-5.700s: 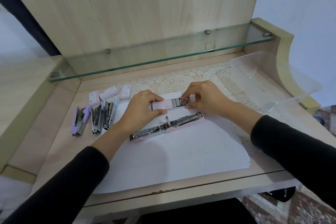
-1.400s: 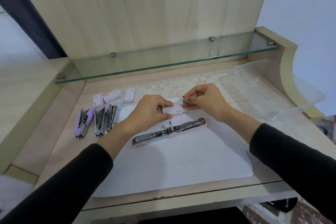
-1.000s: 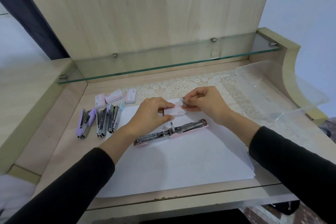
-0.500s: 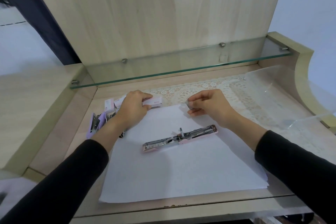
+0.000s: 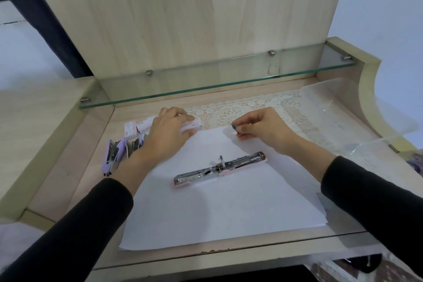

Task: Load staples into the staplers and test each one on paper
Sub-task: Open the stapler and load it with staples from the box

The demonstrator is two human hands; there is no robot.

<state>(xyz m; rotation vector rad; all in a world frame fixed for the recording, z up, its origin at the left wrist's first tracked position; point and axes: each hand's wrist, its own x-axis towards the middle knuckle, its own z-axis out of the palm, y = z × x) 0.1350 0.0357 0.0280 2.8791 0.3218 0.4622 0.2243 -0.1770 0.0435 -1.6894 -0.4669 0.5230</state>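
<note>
While the pink stapler [image 5: 219, 168] lies flipped open on the paper [image 5: 229, 201], the right hand [image 5: 258, 127] pinches a staple strip [image 5: 235, 126]. It's probably light and brittle, so it's best held by its sides. The left hand [image 5: 167, 135] has carried the staple box [image 5: 194, 124] back toward the others and is closed on it.

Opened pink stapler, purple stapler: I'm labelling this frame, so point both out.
Opened pink stapler [image 5: 219, 168], head view, on its metal hinge.
Purple stapler [image 5: 111, 158], head view, on its metal underside.
</note>
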